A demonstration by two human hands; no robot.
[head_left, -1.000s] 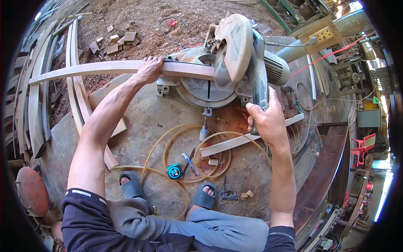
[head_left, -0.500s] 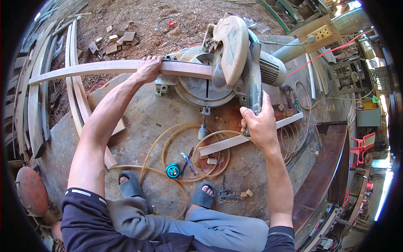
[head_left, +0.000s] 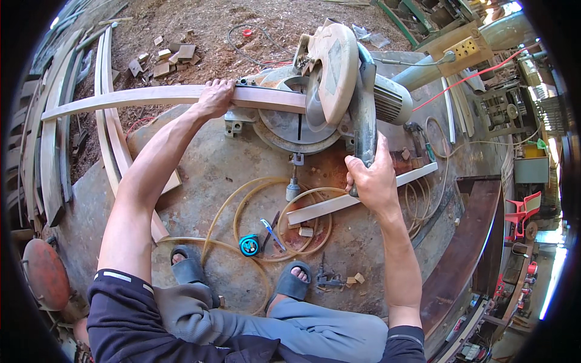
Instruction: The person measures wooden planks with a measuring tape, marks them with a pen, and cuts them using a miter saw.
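A long pale wooden board (head_left: 145, 95) runs from the left to the miter saw (head_left: 339, 78). Its right end lies at the saw's round blade (head_left: 315, 104), above the turntable. My left hand (head_left: 216, 98) presses the board down by the fence, fingers wrapped over its far edge. On the right, my right hand (head_left: 374, 178) grips the saw's long dark handle (head_left: 365, 121) near its lower end, thumb on top. The blade guard hides part of the blade, so I cannot tell whether it touches the wood.
Near my feet lie a coiled yellowish hose (head_left: 237, 209), a teal tape measure (head_left: 249, 245), a blue-and-white cutter knife (head_left: 272, 234) and a white wooden strip (head_left: 363, 193). Long boards (head_left: 54, 145) are stacked at left. Wood offcuts (head_left: 162, 68) and shavings cover the ground behind.
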